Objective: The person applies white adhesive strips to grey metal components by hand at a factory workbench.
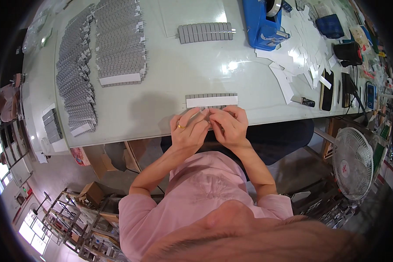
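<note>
A row of grey ribbed blocks (220, 94) with a white paper strip (212, 101) along it lies at the table's near edge. At its near side, my left hand (189, 132), with a gold ring, has its fingers bent and closed. Close beside it, my right hand (229, 126) is closed too, thumb and fingers pinched together. The fingertips of both hands meet at the near edge of the row; what they pinch is hidden. Farther off lies a similar grey row (205, 33) with a thin pale strip along its middle.
Long stacks of similar grey rows (120, 48) cover the left side of the table (170, 74). A blue tape dispenser (266, 30) stands at the far right, beside scattered white paper scraps (294, 61). A phone (326, 89) lies at right. A fan (353, 163) stands off the table's right end.
</note>
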### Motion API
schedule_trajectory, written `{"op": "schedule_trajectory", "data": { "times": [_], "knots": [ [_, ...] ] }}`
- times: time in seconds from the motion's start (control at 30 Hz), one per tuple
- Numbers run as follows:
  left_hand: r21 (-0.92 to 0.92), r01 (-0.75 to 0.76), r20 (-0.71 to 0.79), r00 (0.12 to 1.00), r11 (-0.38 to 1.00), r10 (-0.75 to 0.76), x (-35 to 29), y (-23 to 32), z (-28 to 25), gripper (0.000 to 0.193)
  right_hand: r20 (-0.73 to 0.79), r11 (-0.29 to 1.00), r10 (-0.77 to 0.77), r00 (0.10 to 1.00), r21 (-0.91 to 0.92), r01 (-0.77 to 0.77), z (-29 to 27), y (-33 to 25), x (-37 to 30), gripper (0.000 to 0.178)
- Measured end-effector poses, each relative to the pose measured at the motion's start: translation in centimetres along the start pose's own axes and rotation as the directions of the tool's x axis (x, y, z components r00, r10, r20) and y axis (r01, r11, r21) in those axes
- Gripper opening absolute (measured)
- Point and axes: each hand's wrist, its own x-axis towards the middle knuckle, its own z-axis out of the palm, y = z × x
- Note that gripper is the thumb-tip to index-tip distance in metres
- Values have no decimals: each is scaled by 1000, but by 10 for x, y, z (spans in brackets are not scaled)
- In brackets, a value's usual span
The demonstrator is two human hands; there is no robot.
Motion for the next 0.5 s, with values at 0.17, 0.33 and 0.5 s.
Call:
{"op": "schedule_trajectory", "data": {
  "times": [0.17,0.33,0.5],
  "knots": [
    [-1,4,9,1000,1000,-4,1,-1,0,16,17,1000,-1,1000,-25,1,1,1,-1,22],
    [2,9,15,1000,1000,-9,1,-1,0,16,21,1000,-2,1000,-31,2,1,1,-2,22],
    [14,10,29,1000,1000,-10,0,0,-1,16,24,999,-6,1000,-38,7,0,1,-1,21]
  ]
}}
